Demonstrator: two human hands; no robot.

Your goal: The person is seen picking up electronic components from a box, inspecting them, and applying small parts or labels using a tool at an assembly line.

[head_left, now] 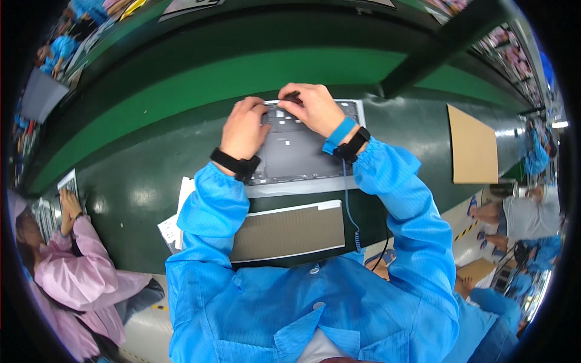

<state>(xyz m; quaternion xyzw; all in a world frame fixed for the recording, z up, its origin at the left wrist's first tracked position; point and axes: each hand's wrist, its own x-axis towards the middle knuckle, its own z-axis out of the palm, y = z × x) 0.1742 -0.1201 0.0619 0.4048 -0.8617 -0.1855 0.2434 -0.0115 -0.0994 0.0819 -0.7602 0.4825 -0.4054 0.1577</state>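
A dark grey laptop casing (296,154) with a pale rim lies on the bench in front of me. Small white pieces dot its far part. My left hand (242,128) rests on the far left corner of the casing, fingers bent and the thumb apart from them. At the far edge, my right hand (315,109) pinches a small dark part (293,97), whose kind is too small to tell. Its fingers partly cover it. Black straps circle both wrists, and a blue band (340,134) with a coiled cord (356,236) is on the right one.
A brown ribbed sheet (290,233) with a white border lies nearest me, papers (169,230) beside it. Cardboard (474,145) lies at the right. A dark post (436,51) rises beyond the bench. A co-worker in pink (78,266) works at the left; others stand at the right.
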